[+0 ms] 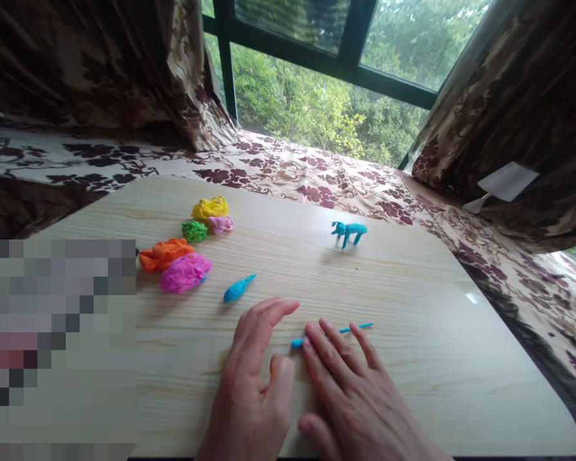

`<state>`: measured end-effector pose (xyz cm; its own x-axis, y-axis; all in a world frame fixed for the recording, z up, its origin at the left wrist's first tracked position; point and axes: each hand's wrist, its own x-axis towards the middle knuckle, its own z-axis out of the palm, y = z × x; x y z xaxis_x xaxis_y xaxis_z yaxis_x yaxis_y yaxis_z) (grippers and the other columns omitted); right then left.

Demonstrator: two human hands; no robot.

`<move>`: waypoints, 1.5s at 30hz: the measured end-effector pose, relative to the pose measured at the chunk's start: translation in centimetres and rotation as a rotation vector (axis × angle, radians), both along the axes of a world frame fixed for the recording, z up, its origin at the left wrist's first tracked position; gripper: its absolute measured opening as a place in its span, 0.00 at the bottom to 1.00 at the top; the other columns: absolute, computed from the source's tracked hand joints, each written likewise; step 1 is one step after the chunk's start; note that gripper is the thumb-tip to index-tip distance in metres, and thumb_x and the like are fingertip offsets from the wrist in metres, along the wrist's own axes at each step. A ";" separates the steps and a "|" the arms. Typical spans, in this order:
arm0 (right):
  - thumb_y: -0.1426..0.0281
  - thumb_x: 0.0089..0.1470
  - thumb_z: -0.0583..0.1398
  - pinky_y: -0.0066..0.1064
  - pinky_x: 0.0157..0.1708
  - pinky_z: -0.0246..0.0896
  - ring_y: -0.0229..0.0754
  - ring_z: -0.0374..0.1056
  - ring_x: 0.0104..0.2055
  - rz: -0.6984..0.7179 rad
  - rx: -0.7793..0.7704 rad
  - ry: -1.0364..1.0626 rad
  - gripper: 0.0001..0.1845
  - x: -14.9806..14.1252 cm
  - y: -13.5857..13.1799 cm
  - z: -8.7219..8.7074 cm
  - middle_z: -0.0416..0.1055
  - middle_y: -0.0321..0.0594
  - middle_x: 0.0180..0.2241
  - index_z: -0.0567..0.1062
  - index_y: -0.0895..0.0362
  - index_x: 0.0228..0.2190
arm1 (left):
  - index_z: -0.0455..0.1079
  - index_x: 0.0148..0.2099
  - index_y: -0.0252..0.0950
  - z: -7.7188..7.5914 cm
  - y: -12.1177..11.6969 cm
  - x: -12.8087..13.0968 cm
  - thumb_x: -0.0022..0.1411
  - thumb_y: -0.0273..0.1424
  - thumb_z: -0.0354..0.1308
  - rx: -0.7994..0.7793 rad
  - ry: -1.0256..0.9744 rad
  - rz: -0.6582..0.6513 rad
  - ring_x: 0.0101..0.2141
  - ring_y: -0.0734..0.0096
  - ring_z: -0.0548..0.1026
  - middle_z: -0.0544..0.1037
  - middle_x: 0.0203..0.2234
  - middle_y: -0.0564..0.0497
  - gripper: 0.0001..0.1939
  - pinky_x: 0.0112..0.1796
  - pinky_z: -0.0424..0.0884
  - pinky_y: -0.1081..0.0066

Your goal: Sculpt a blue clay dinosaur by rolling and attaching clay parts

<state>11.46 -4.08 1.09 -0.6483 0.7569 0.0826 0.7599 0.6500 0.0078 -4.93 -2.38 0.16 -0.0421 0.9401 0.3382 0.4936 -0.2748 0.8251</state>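
Observation:
Under the fingers of my right hand [348, 374] lies a thin blue clay roll [296, 344], flat on the tabletop. Its thicker end sticks out at the left and a thin tip at the right; the middle is covered by the fingers. That hand is stretched out flat, palm down. Just left of it, my left hand [259, 378] is curved, fingers apart from the thumb, with nothing in it. Beyond the left hand rests a teardrop-shaped blue clay piece [237, 290]. Farther back on the right stands a small blue clay animal figure [352, 232] on its legs.
Lumps of orange [166, 254], magenta [186, 273], green [194, 231], yellow [211, 208] and pink clay [221, 224] are grouped at the back left of the wooden table [413, 288]. A patterned cloth [312, 169] lies behind it, below a window. A pixelated block hides the lower left.

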 end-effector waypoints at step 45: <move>0.61 0.60 0.44 0.47 0.60 0.31 0.45 0.30 0.64 0.001 -0.161 0.060 0.29 -1.2 0.8 0.6 0.37 0.38 0.63 0.48 0.58 0.60 | 0.65 0.49 0.39 0.0 0.0 0.0 0.51 0.23 0.46 -0.014 -0.050 0.021 0.51 0.62 0.64 0.68 0.49 0.50 0.22 0.52 0.62 0.62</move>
